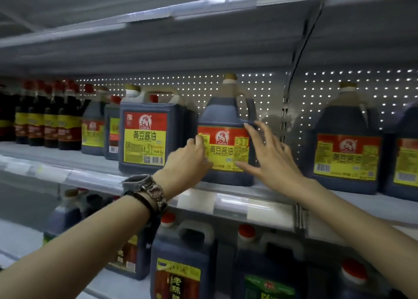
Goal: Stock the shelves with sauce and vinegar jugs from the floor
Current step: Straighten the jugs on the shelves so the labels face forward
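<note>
Up by the shelf's (67,162) front edge, the soy sauce jug (226,115) stands between my hands: left hand (192,160) curled on its left corner, right hand (269,156) spread flat against its right side. Full, heavy, slick plastic, I reckon; the top handle looks the surer hold.

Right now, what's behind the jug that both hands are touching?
Behind the jug the perforated back panel shows above and to its right. Anything standing directly behind it on the shelf is covered by its dark body.
</note>
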